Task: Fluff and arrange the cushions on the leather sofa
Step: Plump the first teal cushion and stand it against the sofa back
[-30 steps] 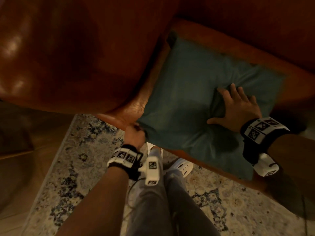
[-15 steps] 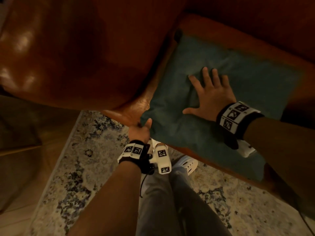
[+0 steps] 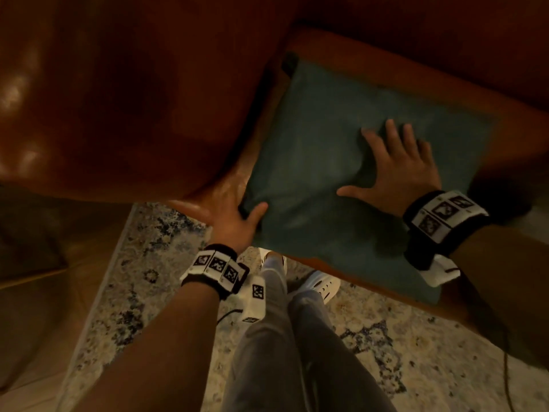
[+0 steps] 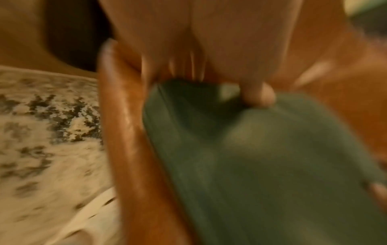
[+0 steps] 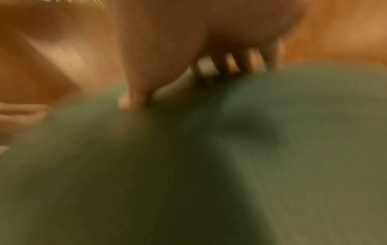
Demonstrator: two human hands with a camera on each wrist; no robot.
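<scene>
A teal cushion (image 3: 341, 150) lies flat on the seat of the brown leather sofa (image 3: 445, 87). My left hand (image 3: 242, 217) holds the cushion's near left corner, thumb on top and fingers hidden beneath. In the blurred left wrist view the thumb (image 4: 259, 97) presses into the cushion (image 4: 261, 165) beside the seat's front edge (image 4: 125, 132). My right hand (image 3: 395, 173) lies flat on the cushion's right half, fingers spread and pressing a dent into it. The right wrist view, also blurred, has the fingers (image 5: 240, 64) on the cushion (image 5: 209, 165).
The sofa's broad leather armrest (image 3: 118, 99) rises to the left of the cushion. A patterned rug (image 3: 133, 278) covers the floor in front, with bare wooden floor (image 3: 29, 263) further left. My legs and white shoes (image 3: 323, 285) stand against the seat front.
My right hand moved from the cushion's right side towards its middle and has come back right, flat again. My left hand stayed at the near corner; its thumb now lies on top.
</scene>
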